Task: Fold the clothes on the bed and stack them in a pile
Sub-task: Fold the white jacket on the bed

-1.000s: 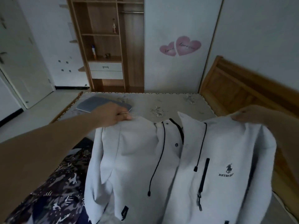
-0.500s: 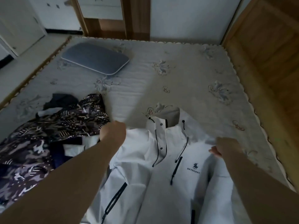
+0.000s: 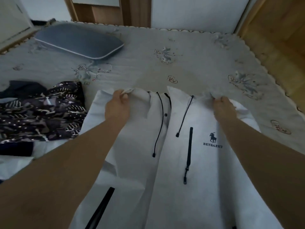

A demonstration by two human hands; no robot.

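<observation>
Head view takes in the bed [image 3: 148, 73] across most of the frame, its patterned cover bare in the middle and upper right. Over the lower centre lies the white jacket [image 3: 173, 171], front up, zip open and drawcords trailing down the chest. At left centre sits the dark clothes heap [image 3: 41, 113], just beside the jacket's sleeve edge and possibly touching it. A grey pillow [image 3: 79, 42] lies in the upper left, well apart from everything else.

Left hand [image 3: 117, 108] pinches the jacket's shoulder fabric between thumb and curled fingers; right hand [image 3: 222, 106] has its fingers curled round the other shoulder, bunching the cloth.

Risks, as I judge them: the jacket looks smooth and slippery, so a bunched grip may let one shoulder slide out and the garment skew. Its lower part runs out of the bottom of the frame, perhaps over the bed edge, where its weight could drag it down. The sleeve nearest the heap could snag the dark clothes and tangle. Folded-under sleeves and loose drawcords could trap wrinkles and make a lumpy, unstable fold for stacking.
</observation>
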